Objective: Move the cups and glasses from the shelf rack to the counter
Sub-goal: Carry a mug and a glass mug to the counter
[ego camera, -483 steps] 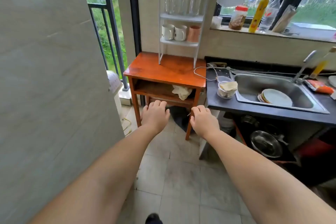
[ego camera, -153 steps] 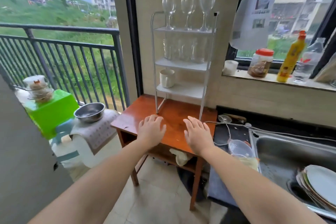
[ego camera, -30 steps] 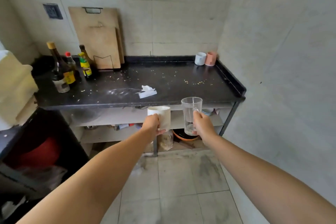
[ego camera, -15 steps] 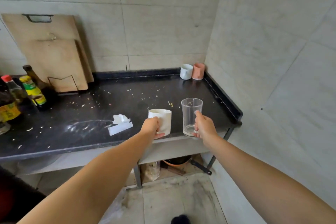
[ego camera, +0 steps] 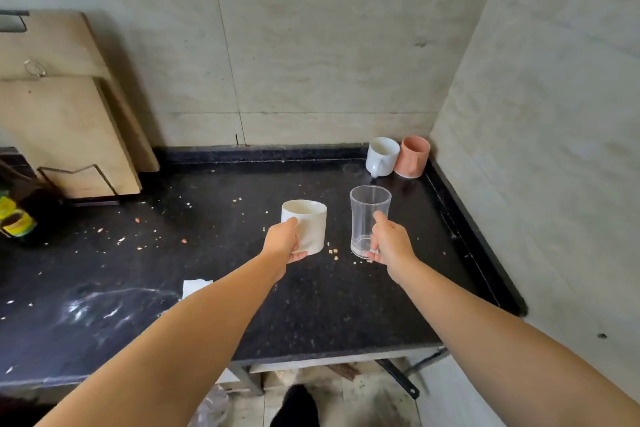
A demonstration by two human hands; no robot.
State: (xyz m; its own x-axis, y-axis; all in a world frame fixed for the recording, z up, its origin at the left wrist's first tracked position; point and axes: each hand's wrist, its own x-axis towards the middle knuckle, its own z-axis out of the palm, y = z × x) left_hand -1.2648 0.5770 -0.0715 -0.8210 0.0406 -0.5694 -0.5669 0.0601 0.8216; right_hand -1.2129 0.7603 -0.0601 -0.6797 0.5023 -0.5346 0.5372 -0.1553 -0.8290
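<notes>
1. Two vessels hang over the black counter (ego camera: 346, 315), littered with crumbs, a person's arms stretched above it
2. White mug (ego camera: 306, 225), gripped by the left hand (ego camera: 282, 244) closed round its near side
3. Clear glass (ego camera: 367, 218), pinched low by the right hand (ego camera: 391, 246)
4. White cup (ego camera: 381, 156) and pink cup (ego camera: 412, 157) wait in the far corner; set down carelessly, the tall glass could tip on crumbs or knock them
</notes>
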